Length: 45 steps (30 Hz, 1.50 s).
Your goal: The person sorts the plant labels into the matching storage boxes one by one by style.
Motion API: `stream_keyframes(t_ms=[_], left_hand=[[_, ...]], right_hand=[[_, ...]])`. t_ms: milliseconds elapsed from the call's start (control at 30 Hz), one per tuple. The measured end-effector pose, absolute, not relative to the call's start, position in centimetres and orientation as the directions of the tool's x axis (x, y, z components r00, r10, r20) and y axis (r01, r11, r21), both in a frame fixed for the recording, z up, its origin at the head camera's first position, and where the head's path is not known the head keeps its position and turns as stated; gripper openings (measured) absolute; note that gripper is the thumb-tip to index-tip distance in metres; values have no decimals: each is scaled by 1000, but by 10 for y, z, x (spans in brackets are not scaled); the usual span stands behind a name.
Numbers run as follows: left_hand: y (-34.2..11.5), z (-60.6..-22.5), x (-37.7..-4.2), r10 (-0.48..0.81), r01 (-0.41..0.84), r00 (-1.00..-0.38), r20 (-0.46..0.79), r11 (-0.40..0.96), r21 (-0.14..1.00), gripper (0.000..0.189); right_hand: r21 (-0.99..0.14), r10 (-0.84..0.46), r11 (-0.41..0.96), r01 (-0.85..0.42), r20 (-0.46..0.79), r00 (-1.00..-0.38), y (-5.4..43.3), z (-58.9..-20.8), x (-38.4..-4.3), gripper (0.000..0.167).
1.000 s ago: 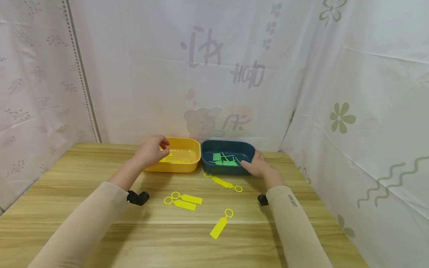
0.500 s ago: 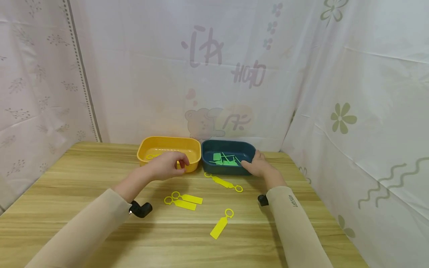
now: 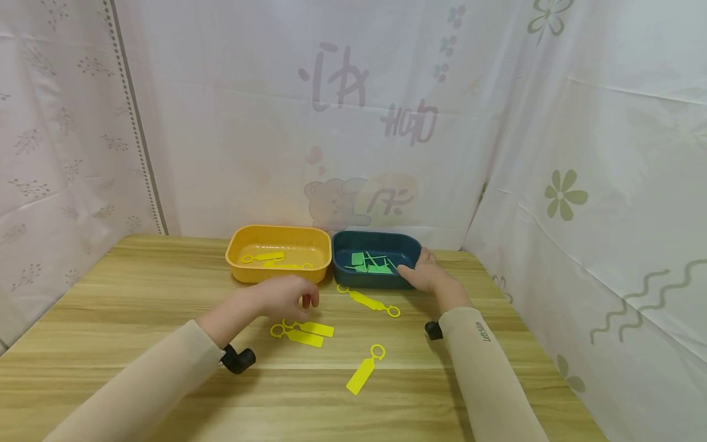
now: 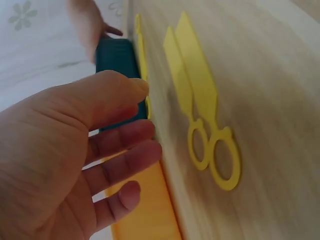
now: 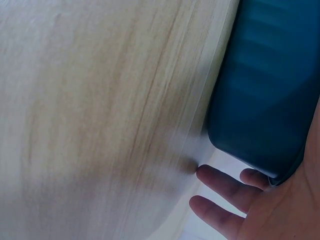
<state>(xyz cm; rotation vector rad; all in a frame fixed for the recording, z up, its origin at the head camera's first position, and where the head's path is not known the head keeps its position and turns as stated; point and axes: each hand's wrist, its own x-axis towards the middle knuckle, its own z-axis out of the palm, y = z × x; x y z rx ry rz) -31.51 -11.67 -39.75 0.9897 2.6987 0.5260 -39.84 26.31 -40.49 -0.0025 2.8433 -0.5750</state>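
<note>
My left hand (image 3: pixel 287 296) hovers over the table in front of the yellow bin (image 3: pixel 276 276), fingers loosely bent and nothing between them. Just below it lie two flat yellow ring tags (image 3: pixel 309 337) side by side, their rings overlapping; the left wrist view shows these tags (image 4: pixel 197 65) beyond my thumb. At the right end of the dark blue bin (image 3: pixel 364 281), my right hand (image 3: pixel 433 274) holds the rim, thumb at the front and fingers round the end. The right wrist view has two of its fingers (image 5: pixel 225 185) stretching past the bin's corner.
Several yellow tags (image 3: pixel 270 256) lie inside the yellow bin. Green tags (image 3: pixel 378 269) fill part of the blue bin, which stands right beside it. Another yellow tag piece (image 3: pixel 367 301) with rings at both ends lies before the blue bin, and a single tag (image 3: pixel 361 376) lies nearer.
My left hand has come out of the yellow bin and moved toward me and to the right, uncovering the tags inside. My right hand has stayed at the blue bin.
</note>
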Motion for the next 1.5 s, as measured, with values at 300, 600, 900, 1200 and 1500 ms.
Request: stream_keyframes(t_ms=[300,600,900,1200,1500], left_hand=[[-109,-410,-313,671,608,-733,-114,721,333,11],[-108,-414,-315,651,591,-749,-125,741,318,11],[-107,-414,-316,637,576,-758,-143,756,312,17],[-103,-412,-314,615,561,-773,-156,777,287,19],[-100,-409,-312,626,568,-764,-155,767,298,19]], right_hand=[[-380,-62,925,33,-236,-970,265,-407,-399,113],[-372,-55,928,36,-232,-971,266,-408,-400,114],[-371,-61,928,29,-229,-972,267,-407,-400,115],[-375,-62,927,25,-219,-974,266,-406,-399,113],[-379,-64,925,27,-226,-972,265,-406,-398,113]])
